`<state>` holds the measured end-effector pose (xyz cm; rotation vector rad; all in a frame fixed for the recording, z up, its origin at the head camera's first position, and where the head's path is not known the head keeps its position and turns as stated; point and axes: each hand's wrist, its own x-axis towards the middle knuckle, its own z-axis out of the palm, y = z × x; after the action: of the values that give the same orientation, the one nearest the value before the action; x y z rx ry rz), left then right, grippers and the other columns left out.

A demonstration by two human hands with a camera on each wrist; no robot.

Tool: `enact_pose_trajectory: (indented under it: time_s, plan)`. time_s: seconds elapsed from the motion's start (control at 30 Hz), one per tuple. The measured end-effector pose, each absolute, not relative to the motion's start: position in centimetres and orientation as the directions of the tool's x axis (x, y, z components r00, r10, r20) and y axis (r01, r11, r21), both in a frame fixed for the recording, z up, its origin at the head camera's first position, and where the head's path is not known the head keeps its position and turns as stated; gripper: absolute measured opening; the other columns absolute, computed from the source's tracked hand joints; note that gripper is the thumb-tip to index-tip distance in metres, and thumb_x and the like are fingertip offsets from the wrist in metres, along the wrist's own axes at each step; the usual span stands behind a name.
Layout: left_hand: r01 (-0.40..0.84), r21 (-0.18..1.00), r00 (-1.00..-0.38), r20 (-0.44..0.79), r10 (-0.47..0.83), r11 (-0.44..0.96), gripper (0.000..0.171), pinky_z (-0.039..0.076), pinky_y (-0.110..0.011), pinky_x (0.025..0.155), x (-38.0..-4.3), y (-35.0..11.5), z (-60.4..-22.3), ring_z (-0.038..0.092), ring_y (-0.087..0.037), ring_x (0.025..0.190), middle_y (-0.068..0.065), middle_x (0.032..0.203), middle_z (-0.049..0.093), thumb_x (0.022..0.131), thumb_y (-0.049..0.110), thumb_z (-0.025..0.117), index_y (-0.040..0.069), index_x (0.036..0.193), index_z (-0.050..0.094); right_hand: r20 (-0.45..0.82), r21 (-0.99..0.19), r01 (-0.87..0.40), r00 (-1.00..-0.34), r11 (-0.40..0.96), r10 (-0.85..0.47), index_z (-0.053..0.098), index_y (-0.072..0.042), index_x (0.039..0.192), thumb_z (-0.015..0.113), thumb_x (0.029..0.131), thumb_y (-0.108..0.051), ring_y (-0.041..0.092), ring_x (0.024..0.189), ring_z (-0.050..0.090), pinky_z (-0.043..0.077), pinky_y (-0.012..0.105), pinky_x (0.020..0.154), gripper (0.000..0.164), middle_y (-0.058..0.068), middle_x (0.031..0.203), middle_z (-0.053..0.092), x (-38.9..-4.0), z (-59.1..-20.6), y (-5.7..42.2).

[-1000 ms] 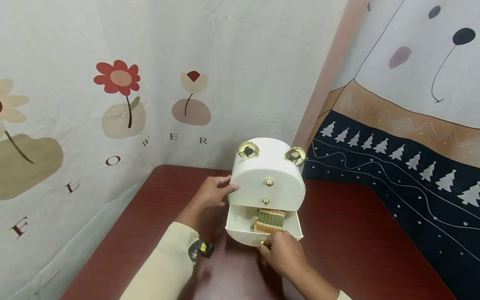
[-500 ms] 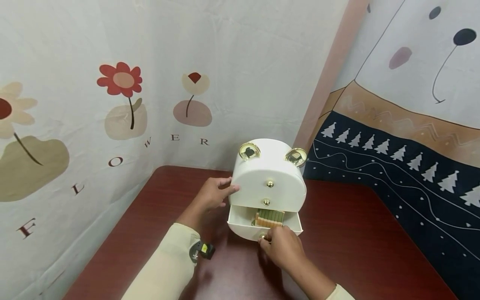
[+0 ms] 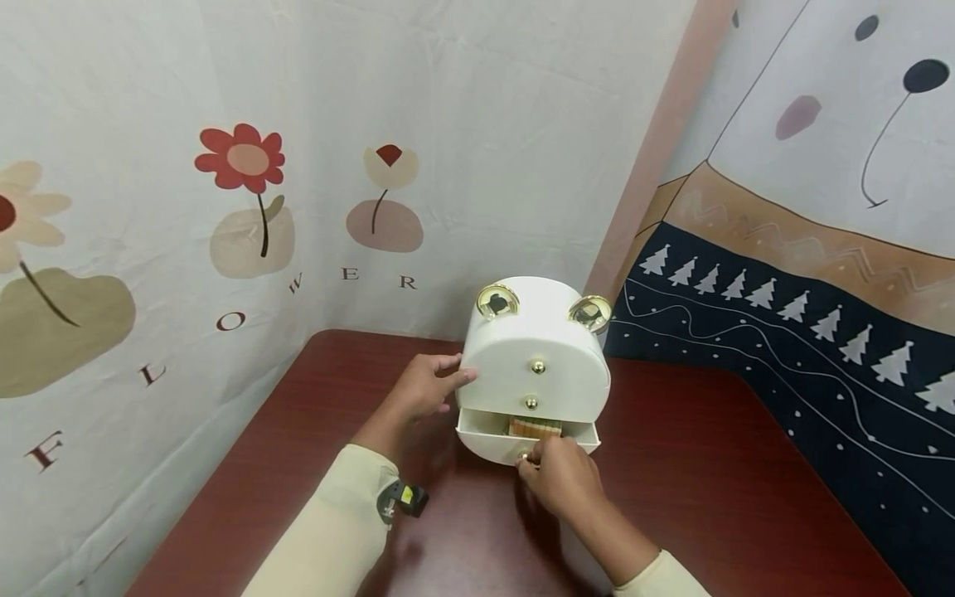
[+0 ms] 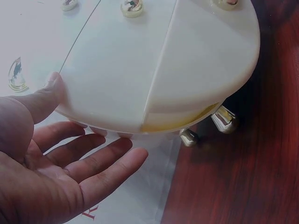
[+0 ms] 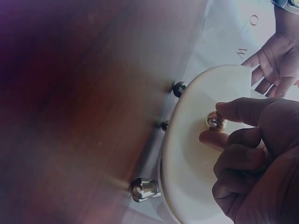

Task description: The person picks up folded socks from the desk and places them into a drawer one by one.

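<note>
A small white drawer cabinet [image 3: 507,377] with a rounded top and gold knobs stands on the table. Its bottom drawer [image 3: 485,445] is partly pulled out. Inside lies a striped, ribbed block [image 3: 533,427], mostly hidden; its kind cannot be told. My right hand [image 3: 565,479] pinches the drawer's gold knob [image 5: 216,122] between thumb and finger, the other fingers curled. At the cabinet's left side is my left hand [image 3: 424,385]. Its thumb rests on the front face, and the relaxed fingers [image 4: 110,175] lie along the side edge.
Two round gold pieces [image 3: 497,302] stick up from the cabinet's top. Small metallic feet [image 4: 225,119] hold it above the dark red table [image 3: 694,464]. Printed cloth [image 3: 507,149] hangs behind and to both sides.
My right hand has pushed the bottom drawer inward, away from me, so less of it and of the striped block shows. My left hand has stayed at the cabinet's side.
</note>
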<state>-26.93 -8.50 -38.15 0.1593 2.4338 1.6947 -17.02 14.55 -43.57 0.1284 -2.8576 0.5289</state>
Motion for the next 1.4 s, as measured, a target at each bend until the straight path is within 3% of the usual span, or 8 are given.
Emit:
enact_pose_trajectory:
  time_s: [0.37, 0.77, 1.17, 1.4]
  plan:
    - [-0.004, 0.933, -0.981, -0.073, 0.178, 0.359, 0.061, 0.068, -0.052, 0.095, -26.9, -8.5, -38.1, 0.066, -0.038, 0.136, -0.018, 0.166, 0.054, 0.105, 0.031, 0.077, 0.007, 0.158, 0.058, 0.230, -0.339, -0.093, -0.973, 0.936, -0.014, 0.049, -0.023, 0.051, 0.083, 0.091, -0.026, 0.013, 0.056, 0.052, 0.040, 0.036, 0.047, 0.052, -0.008, 0.050, 0.049, -18.8, -43.5, 14.3]
    - [0.013, 0.928, -0.981, -0.061, 0.185, 0.374, 0.057, 0.069, -0.047, 0.087, -26.7, -8.4, -38.0, 0.069, -0.039, 0.133, -0.022, 0.162, 0.057, 0.106, 0.030, 0.075, 0.003, 0.155, 0.060, 0.232, -0.327, -0.070, -0.973, 0.942, 0.008, 0.052, -0.023, 0.049, 0.081, 0.090, -0.027, 0.015, 0.058, 0.055, 0.047, 0.041, 0.050, 0.050, -0.006, 0.054, 0.055, -19.9, -43.7, 14.3]
    - [-0.002, 0.931, -0.982, -0.070, 0.175, 0.364, 0.057, 0.068, -0.053, 0.094, -26.5, -8.2, -37.9, 0.070, -0.040, 0.131, -0.022, 0.160, 0.059, 0.107, 0.030, 0.074, 0.002, 0.155, 0.060, 0.243, -0.322, -0.066, -0.970, 0.944, 0.015, 0.064, -0.026, 0.055, 0.084, 0.092, -0.031, 0.021, 0.071, 0.068, 0.054, 0.044, 0.055, 0.042, 0.000, 0.073, 0.068, -20.3, -44.0, 14.4]
    - [0.014, 0.925, -0.984, -0.055, 0.171, 0.380, 0.054, 0.068, -0.053, 0.092, -26.6, -8.2, -37.8, 0.073, -0.039, 0.124, -0.023, 0.157, 0.062, 0.107, 0.029, 0.075, 0.002, 0.151, 0.063, 0.260, -0.340, -0.084, -0.966, 0.937, 0.008, 0.065, -0.026, 0.054, 0.085, 0.092, -0.031, 0.022, 0.074, 0.069, 0.054, 0.044, 0.056, 0.043, 0.001, 0.076, 0.068, -20.5, -44.1, 14.5]
